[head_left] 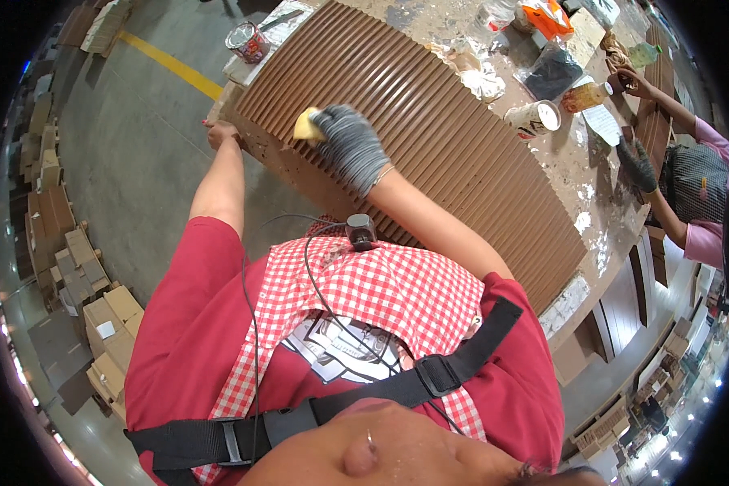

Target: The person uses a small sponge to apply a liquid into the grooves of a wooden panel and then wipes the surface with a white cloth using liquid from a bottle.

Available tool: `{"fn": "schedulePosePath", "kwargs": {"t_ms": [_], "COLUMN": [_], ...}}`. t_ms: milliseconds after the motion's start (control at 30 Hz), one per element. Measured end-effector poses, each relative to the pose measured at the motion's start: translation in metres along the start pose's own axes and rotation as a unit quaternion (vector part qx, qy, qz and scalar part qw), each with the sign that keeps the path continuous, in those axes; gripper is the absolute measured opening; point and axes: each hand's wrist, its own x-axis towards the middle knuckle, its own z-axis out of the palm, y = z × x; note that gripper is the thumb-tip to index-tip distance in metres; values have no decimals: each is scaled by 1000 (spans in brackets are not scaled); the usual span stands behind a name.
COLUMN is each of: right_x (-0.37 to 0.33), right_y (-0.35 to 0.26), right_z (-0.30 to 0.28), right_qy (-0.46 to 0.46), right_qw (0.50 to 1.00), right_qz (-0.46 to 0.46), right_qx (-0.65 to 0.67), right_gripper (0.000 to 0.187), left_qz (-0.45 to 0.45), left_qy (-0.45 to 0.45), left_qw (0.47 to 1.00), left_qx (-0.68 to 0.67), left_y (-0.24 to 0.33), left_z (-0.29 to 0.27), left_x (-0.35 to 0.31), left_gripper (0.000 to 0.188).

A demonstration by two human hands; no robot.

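Note:
A large brown panel (413, 105) with close parallel ridges lies on a worn, paint-spotted table (579, 162). My right hand (352, 150), in a grey knitted glove, is curled round a small yellow pad (306, 125), perhaps a sponge. The pad is over the panel's near left part; whether it presses on the ridges is hard to tell. My left hand (223, 134) is bare and grips the table's left corner beside the panel. Its fingers are partly hidden.
A paint-smeared can (247, 42) stands past the panel's far left end. Beyond the panel are a white tub (535, 119), crumpled rags (479, 77) and a black plastic bag (552, 71). Across the table, a co-worker's hand holds a bottle of amber liquid (585, 97). Cardboard stacks (109, 324) stand left.

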Motion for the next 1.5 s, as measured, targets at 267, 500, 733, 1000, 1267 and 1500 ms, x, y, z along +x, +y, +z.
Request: {"fn": "schedulePosePath", "kwargs": {"t_ms": [267, 500, 733, 1000, 1267, 1500], "right_x": [-29, -45, -35, -24, -26, 3], "right_y": [-49, -22, 9, 9, -30, 42], "right_z": [14, -34, -52, -41, -2, -19], "right_qy": [-173, -67, -55, -35, -48, 21], "right_qw": [980, 798, 480, 793, 998, 996], "right_qz": [-31, 224, 364, 282, 3, 27], "right_qx": [98, 556, 796, 539, 43, -80], "right_gripper": [52, 49, 54, 62, 51, 23], "left_qz": [28, -18, -25, 0, 19, 34], "left_qy": [-14, -29, -12, -35, 12, -7], "left_qw": [999, 999, 999, 998, 1000, 999], "left_qx": [-10, -39, -42, -44, 3, 18], "left_y": [3, 8, 11, 3, -5, -2], "left_z": [-7, -13, -12, -7, 12, 5], "left_x": [-8, -16, -19, -7, 19, 11], "left_gripper": [78, 77, 76, 77, 78, 78]}}
